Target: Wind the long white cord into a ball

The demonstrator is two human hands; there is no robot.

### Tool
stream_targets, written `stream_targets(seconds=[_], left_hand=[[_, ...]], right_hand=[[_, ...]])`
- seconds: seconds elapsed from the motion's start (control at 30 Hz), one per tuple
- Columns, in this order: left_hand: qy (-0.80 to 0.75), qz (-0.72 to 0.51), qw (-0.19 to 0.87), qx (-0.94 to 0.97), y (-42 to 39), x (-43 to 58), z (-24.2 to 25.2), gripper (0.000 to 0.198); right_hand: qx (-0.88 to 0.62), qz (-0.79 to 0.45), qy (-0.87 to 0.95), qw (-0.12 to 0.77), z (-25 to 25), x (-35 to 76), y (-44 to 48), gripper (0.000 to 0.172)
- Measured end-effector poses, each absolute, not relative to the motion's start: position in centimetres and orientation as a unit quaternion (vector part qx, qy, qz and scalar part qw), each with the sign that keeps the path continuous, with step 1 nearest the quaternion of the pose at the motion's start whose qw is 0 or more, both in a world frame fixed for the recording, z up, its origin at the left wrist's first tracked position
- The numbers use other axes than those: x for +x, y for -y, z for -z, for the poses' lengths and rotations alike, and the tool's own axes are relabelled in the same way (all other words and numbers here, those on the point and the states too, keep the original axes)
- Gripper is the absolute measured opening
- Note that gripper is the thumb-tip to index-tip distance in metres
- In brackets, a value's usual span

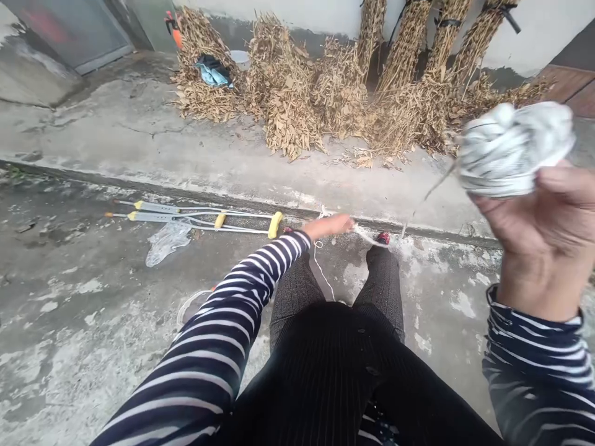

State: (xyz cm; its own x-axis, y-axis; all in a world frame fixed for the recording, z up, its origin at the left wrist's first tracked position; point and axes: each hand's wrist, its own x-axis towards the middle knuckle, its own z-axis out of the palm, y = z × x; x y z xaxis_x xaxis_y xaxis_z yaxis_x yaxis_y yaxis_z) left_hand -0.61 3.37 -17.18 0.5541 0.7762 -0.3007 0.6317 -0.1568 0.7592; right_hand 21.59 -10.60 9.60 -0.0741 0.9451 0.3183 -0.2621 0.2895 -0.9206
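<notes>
My right hand (548, 229) is raised at the right, its fingers and thumb closed round a thick wound bundle of white cord (515, 148). From the bundle a thin strand (439, 184) trails down to the left, blurred. My left hand (332, 226) is stretched down in front of my legs, closed on a length of the same kind of cord (372, 238), which runs off to the right near my shoe. A loose white strand (320, 269) hangs or lies curled between my legs; where it ends is hidden by my body.
A pair of crutches (204, 217) with yellow pads lies left on the concrete, beside a crumpled clear plastic bag (168, 241). A low step edge (441, 234) crosses ahead. Dried plant bundles (288, 93) lean against the wall. A pale round object (193, 305) is partly behind my left sleeve.
</notes>
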Motion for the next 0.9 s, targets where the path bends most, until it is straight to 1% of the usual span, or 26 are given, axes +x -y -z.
stream_targets(seconds=[0.03, 0.07, 0.1, 0.17, 0.23, 0.33, 0.4, 0.47, 0.53, 0.6, 0.67, 0.77, 0.9], left_hand=[[-0.472, -0.062, 0.450, 0.756, -2.0, -0.9, 18.1, 0.017], [-0.483, -0.054, 0.445, 0.752, -1.1, -1.4, 18.8, 0.017], [-0.503, -0.065, 0.437, 0.742, -0.6, -1.9, 19.0, 0.022], [-0.542, -0.125, 0.417, 0.719, -0.7, -2.9, 18.1, 0.038], [-0.535, -0.233, 0.414, 0.699, -1.2, -3.0, 16.0, 0.045], [-0.401, -0.384, 0.497, 0.668, -0.8, -1.4, 12.2, 0.043], [-0.314, -0.432, 0.564, 0.630, 0.5, 0.5, 10.5, 0.044], [-0.273, -0.455, 0.598, 0.601, 2.2, 2.3, 9.7, 0.046], [-0.273, -0.464, 0.608, 0.584, 3.8, 3.6, 9.7, 0.038], [-0.293, -0.451, 0.612, 0.580, 5.1, 3.9, 10.2, 0.038], [-0.310, -0.416, 0.616, 0.592, 6.3, 3.1, 11.0, 0.044], [-0.345, -0.351, 0.621, 0.610, 7.8, -0.1, 12.6, 0.040], [-0.403, -0.270, 0.606, 0.630, 9.5, -4.9, 13.8, 0.037]], right_hand=[[-0.318, -0.512, 0.519, 0.606, -9.4, 21.0, 10.2, 0.041], [-0.318, -0.527, 0.505, 0.606, -9.2, 20.7, 9.9, 0.043], [-0.328, -0.540, 0.494, 0.597, -8.7, 20.6, 9.6, 0.044], [-0.349, -0.562, 0.475, 0.581, -7.5, 20.6, 9.1, 0.050], [-0.365, -0.583, 0.464, 0.558, -6.0, 20.5, 8.3, 0.053], [-0.380, -0.594, 0.479, 0.523, -3.5, 19.8, 7.0, 0.050], [-0.389, -0.590, 0.496, 0.504, -2.0, 19.3, 6.2, 0.048], [-0.396, -0.587, 0.501, 0.498, -1.0, 19.0, 5.6, 0.049], [-0.406, -0.574, 0.504, 0.501, -0.5, 19.1, 5.3, 0.051], [-0.419, -0.535, 0.523, 0.514, -0.3, 19.6, 5.0, 0.055], [-0.439, -0.470, 0.549, 0.534, -0.2, 20.4, 4.8, 0.059], [-0.475, -0.381, 0.555, 0.567, 0.5, 21.6, 4.3, 0.062], [-0.504, -0.356, 0.526, 0.585, 2.9, 22.5, 3.4, 0.067]])
